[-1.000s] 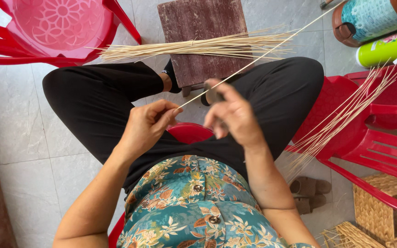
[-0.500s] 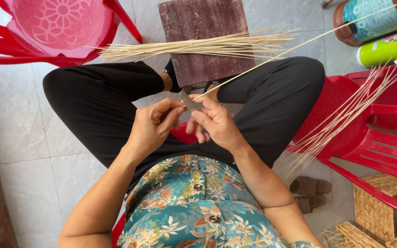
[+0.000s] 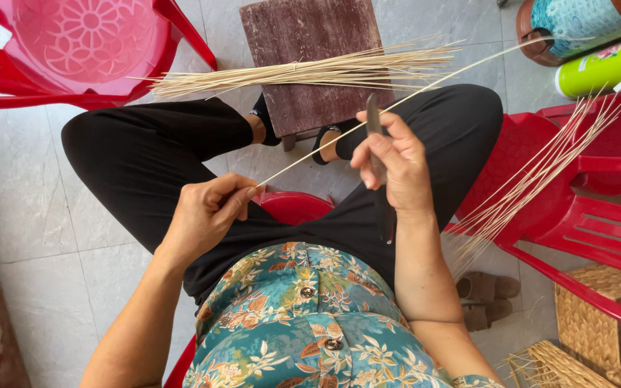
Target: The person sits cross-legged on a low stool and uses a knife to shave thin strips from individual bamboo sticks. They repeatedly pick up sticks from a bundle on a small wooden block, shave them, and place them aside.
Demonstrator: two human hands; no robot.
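A single head-worn camera is looking almost straight down from close above the seated person's lap, facing forward over the knees. It is taking in both forearms, the tiled floor [image 3: 30, 215] and red plastic chairs [image 3: 88, 50] around; its far edge is perhaps cutting off containers.

Bare floor tiles [image 3: 30, 208] lie open leftward; red chair [image 3: 576, 208] crowds the right.
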